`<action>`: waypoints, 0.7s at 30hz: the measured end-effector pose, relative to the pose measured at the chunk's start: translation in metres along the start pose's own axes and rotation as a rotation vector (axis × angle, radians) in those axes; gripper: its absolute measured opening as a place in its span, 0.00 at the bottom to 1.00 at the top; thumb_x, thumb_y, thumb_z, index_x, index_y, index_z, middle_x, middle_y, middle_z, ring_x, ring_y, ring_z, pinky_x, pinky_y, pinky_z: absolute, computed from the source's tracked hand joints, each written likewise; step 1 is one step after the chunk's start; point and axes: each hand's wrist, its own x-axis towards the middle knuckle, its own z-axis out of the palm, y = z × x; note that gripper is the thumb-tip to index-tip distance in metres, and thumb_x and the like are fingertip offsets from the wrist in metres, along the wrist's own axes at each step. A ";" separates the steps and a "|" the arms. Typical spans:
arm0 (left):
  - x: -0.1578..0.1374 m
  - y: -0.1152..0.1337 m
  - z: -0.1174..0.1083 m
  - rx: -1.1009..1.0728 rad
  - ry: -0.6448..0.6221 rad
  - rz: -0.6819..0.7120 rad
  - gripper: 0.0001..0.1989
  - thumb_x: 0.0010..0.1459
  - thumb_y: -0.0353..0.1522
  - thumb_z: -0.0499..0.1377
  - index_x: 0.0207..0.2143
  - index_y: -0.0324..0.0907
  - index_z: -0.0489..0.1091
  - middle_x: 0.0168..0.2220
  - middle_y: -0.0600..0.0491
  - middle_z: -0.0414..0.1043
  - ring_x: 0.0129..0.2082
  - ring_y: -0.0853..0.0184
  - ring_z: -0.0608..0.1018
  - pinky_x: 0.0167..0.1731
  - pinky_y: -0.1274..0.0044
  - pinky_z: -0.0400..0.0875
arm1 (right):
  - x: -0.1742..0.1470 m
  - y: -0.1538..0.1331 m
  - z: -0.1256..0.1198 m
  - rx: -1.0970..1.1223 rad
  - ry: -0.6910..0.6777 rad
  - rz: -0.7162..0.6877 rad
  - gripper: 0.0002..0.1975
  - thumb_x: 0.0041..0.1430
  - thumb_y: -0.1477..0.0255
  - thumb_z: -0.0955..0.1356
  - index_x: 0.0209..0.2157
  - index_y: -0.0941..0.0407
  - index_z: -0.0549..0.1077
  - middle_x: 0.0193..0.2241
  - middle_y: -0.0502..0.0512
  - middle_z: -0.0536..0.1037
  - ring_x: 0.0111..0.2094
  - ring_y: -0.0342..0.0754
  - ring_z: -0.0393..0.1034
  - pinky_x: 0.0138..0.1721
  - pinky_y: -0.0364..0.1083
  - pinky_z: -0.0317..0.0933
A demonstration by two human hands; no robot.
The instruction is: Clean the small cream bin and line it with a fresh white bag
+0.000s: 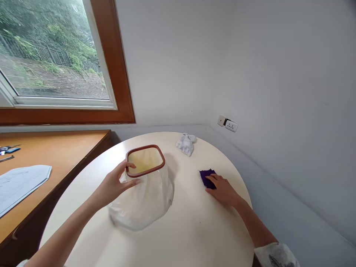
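A small trash bin [145, 172] with a brown rim and a yellowish inside stands on the round table, wrapped in a whitish plastic bag [141, 205] that hangs loose around it. My left hand [118, 180] grips the bin's near left corner, fingers over the rim and thumb against the outside. Over to the right, a dark purple cloth [206, 178] lies flat on the tabletop. My right hand [222, 190] rests on the cloth with bent fingers pressing its right side; part of the cloth is hidden under them.
A crumpled white plastic bag [186, 144] lies near the far edge of the round cream table [180, 237]. At left is a wooden desk [69, 148] with papers [22, 183] and small tools. Walls with a socket [231, 125] and a window [55, 52] stand behind.
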 end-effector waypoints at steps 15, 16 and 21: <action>0.067 0.096 0.122 -0.173 -0.039 0.217 0.16 0.47 0.41 0.61 0.31 0.45 0.57 0.43 0.52 0.60 0.42 0.63 0.67 0.41 0.71 0.65 | -0.053 0.019 0.030 -0.130 0.205 0.076 0.24 0.57 0.74 0.54 0.54 0.56 0.63 0.55 0.58 0.64 0.54 0.52 0.59 0.54 0.53 0.49; 0.072 0.103 0.131 -0.181 -0.053 0.213 0.16 0.47 0.41 0.61 0.31 0.45 0.57 0.43 0.52 0.59 0.43 0.62 0.66 0.42 0.70 0.65 | -0.058 0.019 0.032 -0.147 0.209 0.088 0.24 0.57 0.74 0.54 0.54 0.57 0.63 0.55 0.59 0.64 0.55 0.53 0.59 0.55 0.53 0.49; 0.081 0.131 0.163 -0.179 -0.104 0.190 0.17 0.48 0.41 0.60 0.32 0.44 0.56 0.43 0.49 0.57 0.44 0.60 0.65 0.49 0.60 0.58 | -0.077 0.016 0.041 -0.193 0.220 0.127 0.25 0.56 0.76 0.55 0.56 0.57 0.62 0.56 0.59 0.64 0.55 0.53 0.59 0.55 0.54 0.50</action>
